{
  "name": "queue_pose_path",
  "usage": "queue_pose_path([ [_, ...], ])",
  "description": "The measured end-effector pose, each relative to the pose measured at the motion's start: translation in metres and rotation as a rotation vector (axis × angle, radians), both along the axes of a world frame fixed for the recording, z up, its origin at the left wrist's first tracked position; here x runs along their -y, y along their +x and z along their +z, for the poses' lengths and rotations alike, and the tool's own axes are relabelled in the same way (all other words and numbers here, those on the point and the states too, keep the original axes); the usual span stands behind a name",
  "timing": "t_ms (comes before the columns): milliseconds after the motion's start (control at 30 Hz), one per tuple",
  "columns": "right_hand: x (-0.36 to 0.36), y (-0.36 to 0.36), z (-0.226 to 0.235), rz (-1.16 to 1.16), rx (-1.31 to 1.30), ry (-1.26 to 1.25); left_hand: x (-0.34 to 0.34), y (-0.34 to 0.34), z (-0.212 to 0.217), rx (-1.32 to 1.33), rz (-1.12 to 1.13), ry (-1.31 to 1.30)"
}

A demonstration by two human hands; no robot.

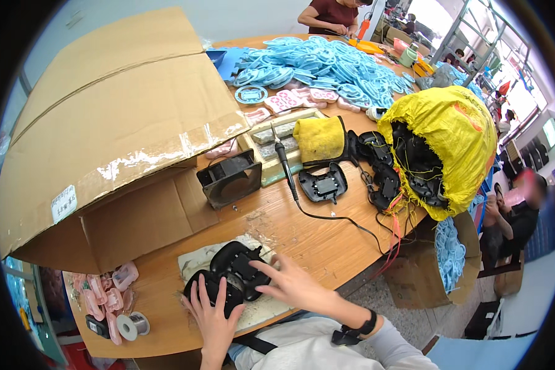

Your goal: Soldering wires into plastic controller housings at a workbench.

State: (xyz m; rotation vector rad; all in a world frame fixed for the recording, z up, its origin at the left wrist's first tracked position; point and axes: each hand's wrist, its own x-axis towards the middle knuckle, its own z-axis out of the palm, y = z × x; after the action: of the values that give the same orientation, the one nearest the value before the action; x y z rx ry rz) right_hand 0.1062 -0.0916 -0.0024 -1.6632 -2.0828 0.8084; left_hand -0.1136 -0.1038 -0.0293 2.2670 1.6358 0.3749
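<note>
Two black plastic housing halves, shaped like a game controller, lie side by side on a worn whitish pad (pixel 194 259) at the table's near edge. My left hand (pixel 213 314) rests with spread fingers over the nearer left half (pixel 233 295), covering part of it. Above the right half (pixel 229 256), my right hand (pixel 296 285) has its fingers apart, the index fingertip at the dark block inside. Whether that fingertip presses or only hovers, I cannot tell. Farther off, a soldering iron (pixel 285 165) leans on a tray, near another black housing (pixel 324 184).
A large cardboard box (pixel 123 105) stands at left, beside a small black fan (pixel 231 180). Pink parts (pixel 95 293) and a wire spool (pixel 133 325) lie near left. A yellow sack (pixel 456 135) of black housings stands right. Blue parts (pixel 327 65) are heaped behind; a person (pixel 330 18) works beyond.
</note>
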Motion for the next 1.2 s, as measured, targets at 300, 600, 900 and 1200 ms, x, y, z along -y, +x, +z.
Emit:
queue_pose_path([
  [300,-0.093,0.192,0.014,-0.559,0.038,0.401,-0.027,-0.022,0.016,0.02,-0.283,0.041],
  [600,-0.119,0.225,-0.039,-0.6,-0.08,0.055,-0.02,0.014,0.001,-0.023,-0.402,0.061],
  [900,-0.097,0.233,-0.028,-0.44,0.204,0.229,-0.016,-0.012,-0.001,-0.004,-0.424,0.071],
  [1200,-0.092,0.236,-0.012,-0.389,0.083,0.122,-0.021,-0.021,-0.009,0.031,-0.377,0.118],
])
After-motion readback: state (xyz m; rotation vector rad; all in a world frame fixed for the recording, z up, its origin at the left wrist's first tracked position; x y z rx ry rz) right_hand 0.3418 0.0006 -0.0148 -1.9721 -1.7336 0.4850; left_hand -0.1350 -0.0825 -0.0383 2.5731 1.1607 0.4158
